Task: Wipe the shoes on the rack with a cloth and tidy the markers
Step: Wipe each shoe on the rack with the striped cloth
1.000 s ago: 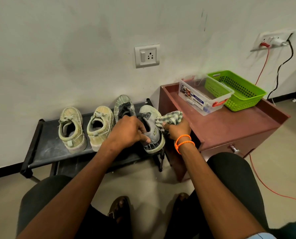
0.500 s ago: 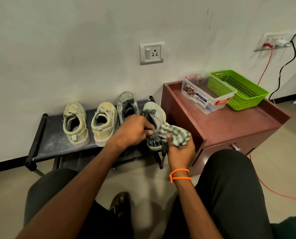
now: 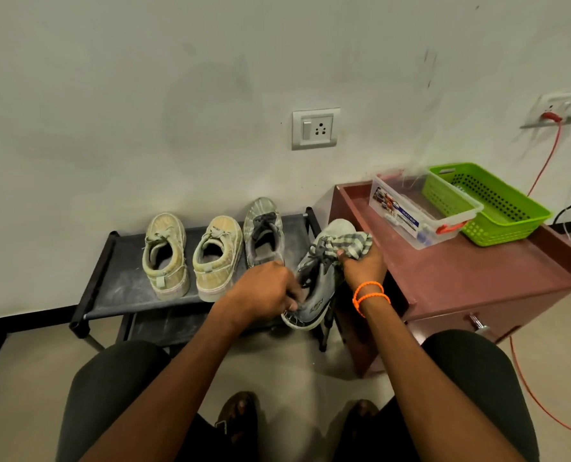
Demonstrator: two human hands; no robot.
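A black shoe rack (image 3: 110, 288) stands against the wall with two beige shoes (image 3: 165, 255) (image 3: 215, 256) and one grey shoe (image 3: 264, 233) on its top shelf. The second grey shoe (image 3: 320, 285) is at the rack's right end, tilted, with my left hand (image 3: 264, 288) gripping its heel opening. My right hand (image 3: 364, 266) holds a checked cloth (image 3: 354, 245) bunched against the shoe's laces and toe. A clear plastic box (image 3: 417, 211) on the cabinet holds a few small items that I cannot make out.
A maroon cabinet (image 3: 477, 275) stands right of the rack, carrying the clear box and a green basket (image 3: 497, 201). A red cable (image 3: 527, 388) trails over the floor at right. Wall sockets sit above. My knees and sandalled feet are below.
My right hand with the cloth moved from the shoe's heel side up toward its laces and toe. The left hand shifted its hold to the heel and tilted the shoe.
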